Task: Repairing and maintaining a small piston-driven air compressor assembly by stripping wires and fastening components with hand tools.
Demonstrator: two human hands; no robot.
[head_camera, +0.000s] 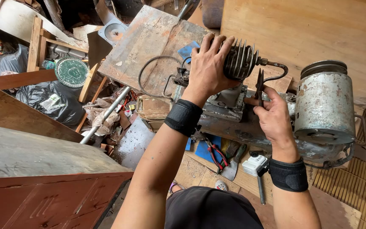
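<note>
Cluttered workshop floor around you; your left hand (208, 63) grips the finned cylinder (239, 60) on the rusty base (242, 133), your right hand (274, 116) apparently pinches pliers (259, 85) near the grey motor (325, 104).

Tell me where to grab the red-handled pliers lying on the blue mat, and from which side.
Probably take the red-handled pliers by the two red handles, from above. They lie flat beside other tools on the blue mat, below the left hand, and the handles' side looks less crowded.

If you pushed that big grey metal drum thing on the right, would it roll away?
Probably not. The grey motor drum looks like thick, rusty metal, so likely heavy. It seems fixed to the machine base beside the finned cylinder, so it would hardly roll or tip.
</note>
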